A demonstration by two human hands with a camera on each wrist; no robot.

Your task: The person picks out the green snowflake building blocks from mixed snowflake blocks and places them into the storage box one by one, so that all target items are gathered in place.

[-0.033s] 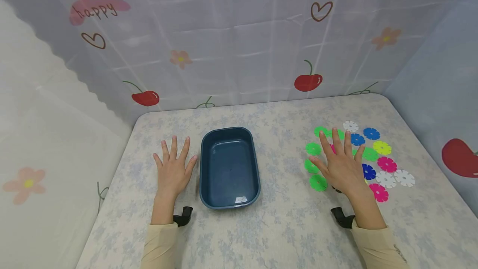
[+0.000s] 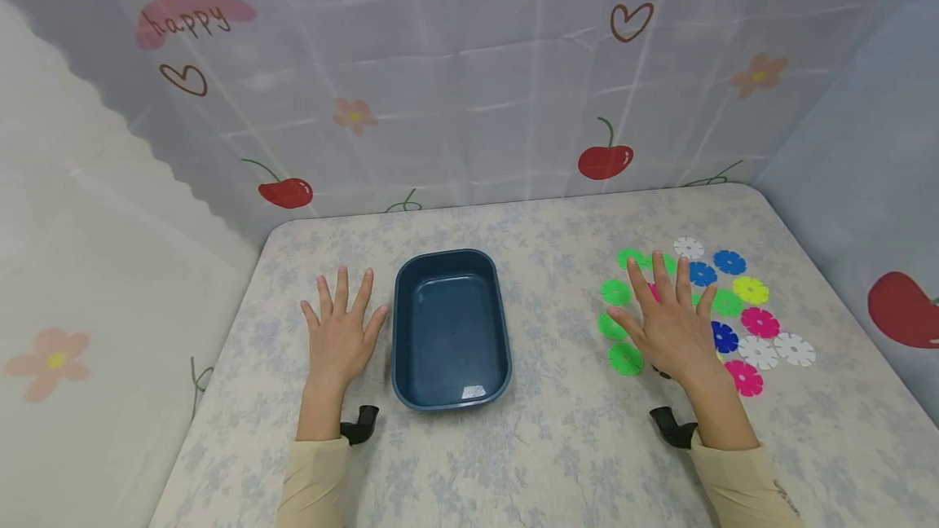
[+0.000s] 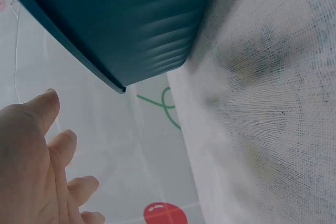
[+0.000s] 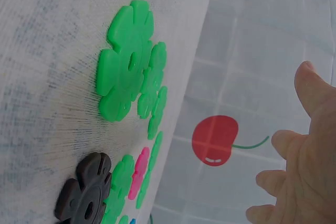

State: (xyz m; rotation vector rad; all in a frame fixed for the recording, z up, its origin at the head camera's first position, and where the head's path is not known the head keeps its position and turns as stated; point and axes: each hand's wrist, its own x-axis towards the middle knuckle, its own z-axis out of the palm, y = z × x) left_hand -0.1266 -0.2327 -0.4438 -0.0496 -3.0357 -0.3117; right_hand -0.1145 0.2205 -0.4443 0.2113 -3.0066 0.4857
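My left hand, fingers spread, hovers over the table just left of a dark blue rectangular basin, holding nothing. In the left wrist view the basin's side wall rises beside that hand, apart from it. Over on the right, my right hand is held with spread fingers above several flat, notched plastic flower discs, and it grips none. Green discs lie by its thumb side; pink, white, blue and yellow ones lie beyond it. A black disc shows in the right wrist view, mostly hidden in the head view.
A pale floral cloth covers the table. Curtains printed with cherries and hearts hang behind it and on both sides. Black curved mounts sit at both wrists. A small white label is inside the basin's near end.
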